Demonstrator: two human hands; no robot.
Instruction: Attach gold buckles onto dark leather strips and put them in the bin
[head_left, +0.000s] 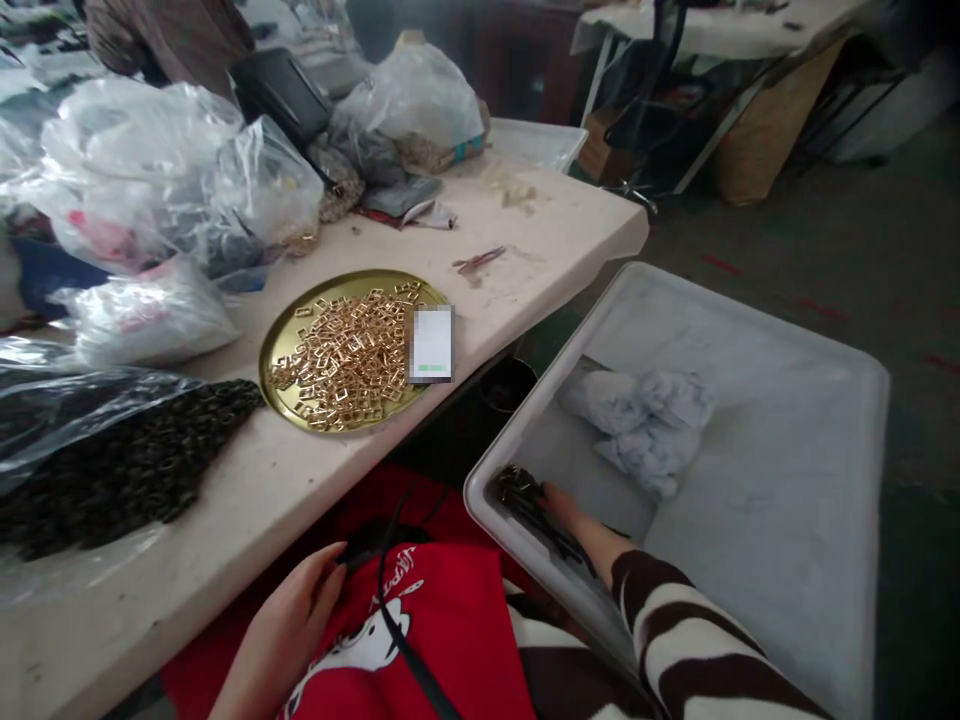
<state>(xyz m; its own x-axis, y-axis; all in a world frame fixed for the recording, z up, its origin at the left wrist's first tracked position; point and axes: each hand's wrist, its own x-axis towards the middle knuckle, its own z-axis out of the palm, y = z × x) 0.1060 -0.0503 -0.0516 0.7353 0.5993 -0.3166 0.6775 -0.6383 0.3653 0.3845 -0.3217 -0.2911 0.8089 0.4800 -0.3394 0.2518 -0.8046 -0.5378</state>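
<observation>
My right hand (561, 507) reaches into the near left corner of a white plastic bin (787, 330). Its fingers close on a bundle of black straps (536, 520) with glints of gold metal at the end; the fingertips are partly hidden. Over my lap, my left hand (304, 605) has curled fingers beside a dark item (375, 537), and whatever they grip is hidden. A thin black strap (394, 620) hangs down across my red apron (472, 620). On the table, a round gold tray (274, 345) holds a heap of small gold rectangular buckles (349, 350).
A white card (433, 340) lies at the tray's right rim. Black small parts in clear plastic (135, 470) lie left on the table (300, 490). Plastic bags (150, 170) crowd the back. White wrapped bundles (652, 425) sit in the bin. Another person (172, 40) is behind the table.
</observation>
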